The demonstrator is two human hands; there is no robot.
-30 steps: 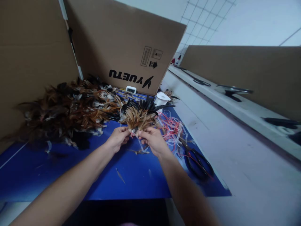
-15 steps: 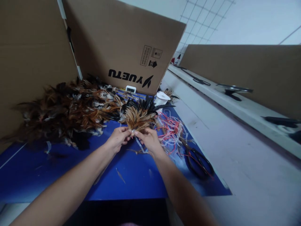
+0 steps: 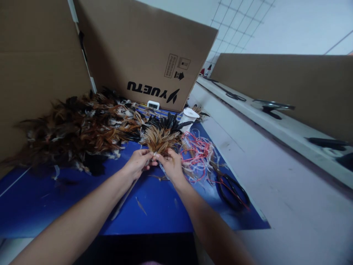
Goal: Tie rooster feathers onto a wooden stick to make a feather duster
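A feather duster (image 3: 161, 138) with tan feathers in front and black ones behind fans out beyond my fingertips. My left hand (image 3: 140, 162) is closed around its base, thumb and fingers pinching where the feathers come together. From under that hand a thin stick (image 3: 125, 200) slants down beside the forearm. My right hand (image 3: 171, 165) pinches the same gathered base from the other side, its thumb almost meeting the left one. A clear strip (image 3: 162, 170) hangs between the hands; its upper end is hidden by the fingers.
A large heap of brown and black feathers (image 3: 82, 129) covers the left of the blue table (image 3: 154, 209). At right lie tangled red and clear strips (image 3: 200, 152) and black-handled scissors (image 3: 233, 191). Behind stand a white spool (image 3: 189, 117), a small digital display (image 3: 153, 105) and a cardboard panel (image 3: 143, 48).
Both hands stay at the duster's base. The feathers and my right hand have shifted slightly left, and more of the stick shows below my left hand.
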